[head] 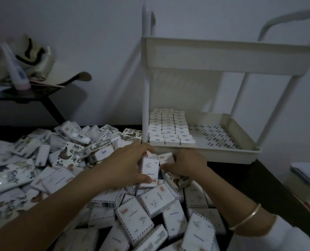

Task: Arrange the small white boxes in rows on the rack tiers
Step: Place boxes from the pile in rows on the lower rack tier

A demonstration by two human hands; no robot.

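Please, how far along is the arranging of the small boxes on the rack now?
Done: three neat rows of boxes fill the left part of the lower tier. In hand: the left hand grips one box over the pile; the right hand is at the boxes beside it, grip unclear. Left: the tier's right part is bare, the pile is large, and the upper tier cannot be seen into.

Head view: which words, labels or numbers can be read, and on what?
None can be read for sure.
Patterned packs: large brush characters, too blurred.
Loose white boxes: small print, barcodes, too small.
Rowed boxes on the lower tier: blue marks, blurred.
Held box in the left hand: faint print, unreadable.
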